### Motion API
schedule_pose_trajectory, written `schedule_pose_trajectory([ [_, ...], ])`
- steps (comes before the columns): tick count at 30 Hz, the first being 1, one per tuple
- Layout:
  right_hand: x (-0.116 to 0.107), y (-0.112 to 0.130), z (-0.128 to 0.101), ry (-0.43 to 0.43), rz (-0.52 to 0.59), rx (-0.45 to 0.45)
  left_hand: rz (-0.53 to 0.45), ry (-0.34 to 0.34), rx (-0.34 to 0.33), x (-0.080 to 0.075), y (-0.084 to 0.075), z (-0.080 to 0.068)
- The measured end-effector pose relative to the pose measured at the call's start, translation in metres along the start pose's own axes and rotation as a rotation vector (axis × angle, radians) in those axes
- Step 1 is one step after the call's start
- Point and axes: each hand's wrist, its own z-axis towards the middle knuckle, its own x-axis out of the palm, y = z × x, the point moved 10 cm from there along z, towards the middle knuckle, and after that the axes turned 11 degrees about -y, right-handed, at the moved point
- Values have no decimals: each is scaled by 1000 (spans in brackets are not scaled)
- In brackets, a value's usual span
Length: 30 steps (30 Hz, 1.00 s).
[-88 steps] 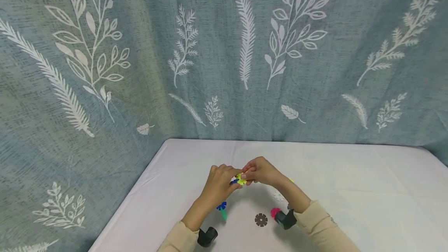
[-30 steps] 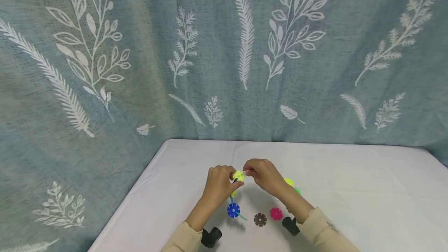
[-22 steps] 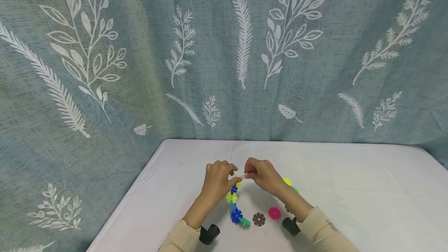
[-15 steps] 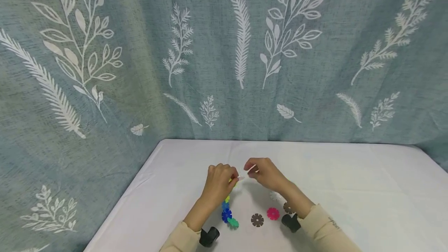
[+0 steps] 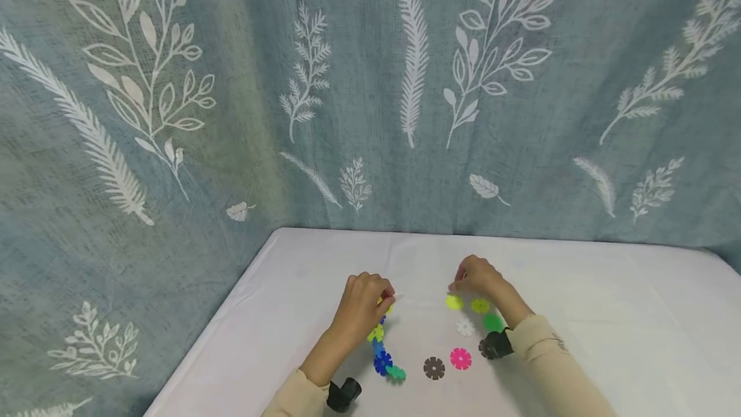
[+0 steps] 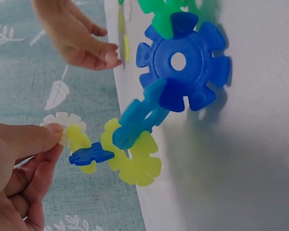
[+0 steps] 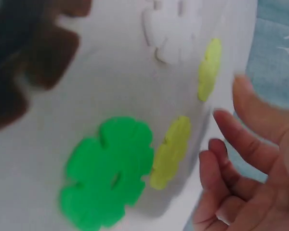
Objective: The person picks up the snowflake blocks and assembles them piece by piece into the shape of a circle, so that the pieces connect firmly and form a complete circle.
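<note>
The left hand [image 5: 361, 304] pinches the top of a chain of flower-shaped discs [image 6: 149, 115] between thumb and curled fingers, gripping a white disc [image 6: 61, 120] at its upper end. The chain hangs down from the pinch to the table [image 5: 608, 314], where its large blue disc [image 6: 183, 60] and a green one lie against the white cloth. The left forearm comes in from the near edge, the hand raised just above the table. The right hand [image 5: 477, 277] holds nothing; its fingers are loosely bent and apart, hovering just beside a yellow disc [image 5: 454, 302] lying flat. The head view shows more loose discs near that hand: a second yellow [image 5: 480, 305], a white [image 5: 465, 326], a green [image 5: 493, 322], a pink [image 5: 460, 358] and a brown one [image 5: 433, 368]. The left wrist view alone shows how the chain's discs slot into each other at angles. The right wrist view is blurred, but shows open fingers [image 7: 241, 139] near the two yellow discs.
</note>
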Motion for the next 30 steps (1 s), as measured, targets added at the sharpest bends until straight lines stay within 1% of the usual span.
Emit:
schedule_pose_trajectory([
  [3, 3, 5, -6, 65, -12, -19, -13, 0, -7, -1, 1, 3],
  [4, 4, 7, -8, 73, -20, -29, -15, -4, -7, -1, 1, 3],
  [8, 12, 15, -12, 83, -26, -61, -29, -18, 0, -3, 0, 3],
  [11, 14, 22, -16, 67, 1, -101, -47, -16, 5, -1, -1, 3],
  [13, 13, 29, -18, 50, 77, -133, -52, -11, 5, 0, -2, 3],
  [15, 10, 37, -20, 42, 192, -156, -54, -7, 3, 1, -2, 3],
  [18, 7, 50, -23, 62, 380, -173, -53, -7, 5, 2, -3, 4],
  [20, 7, 58, -25, 81, 459, -168, -57, -9, 8, 2, -4, 5],
  [23, 6, 64, -28, 96, 513, -157, -64, -11, 12, 2, -6, 5],
  [27, 3, 65, -31, 79, 530, -137, -68, -16, 16, 3, -9, 6],
  [30, 0, 67, -33, 69, 535, -142, -70, -17, 22, 4, -11, 6],
])
